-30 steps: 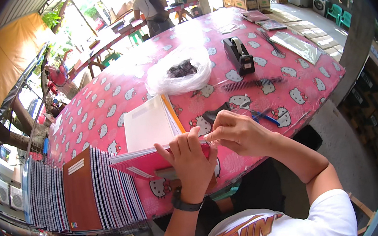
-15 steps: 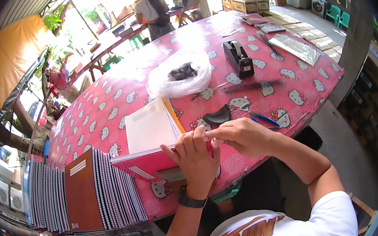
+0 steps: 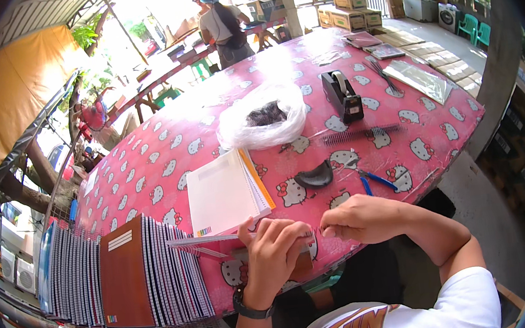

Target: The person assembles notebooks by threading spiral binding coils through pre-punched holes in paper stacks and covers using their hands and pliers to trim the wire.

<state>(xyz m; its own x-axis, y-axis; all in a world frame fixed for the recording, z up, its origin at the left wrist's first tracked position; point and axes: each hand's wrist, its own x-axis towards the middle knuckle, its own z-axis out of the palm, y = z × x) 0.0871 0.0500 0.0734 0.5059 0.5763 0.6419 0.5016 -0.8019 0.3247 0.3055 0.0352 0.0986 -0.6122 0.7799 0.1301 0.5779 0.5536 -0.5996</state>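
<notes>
White-paged notebook [image 3: 210, 241] lies flat at the table's [image 3: 165, 148] near edge, low centre of the frame, with both hands closed on its right end. Left hand [image 3: 272, 259] pinches it, thumb on top; right hand [image 3: 361, 217] curls beside it, fingertips at the same edge. Just above lies a notebook stack [image 3: 227, 190]. Lower left, a fanned row of notebooks [image 3: 120, 275]. Upper centre, a plastic bag [image 3: 262, 116] and tape dispenser [image 3: 341, 95].
</notes>
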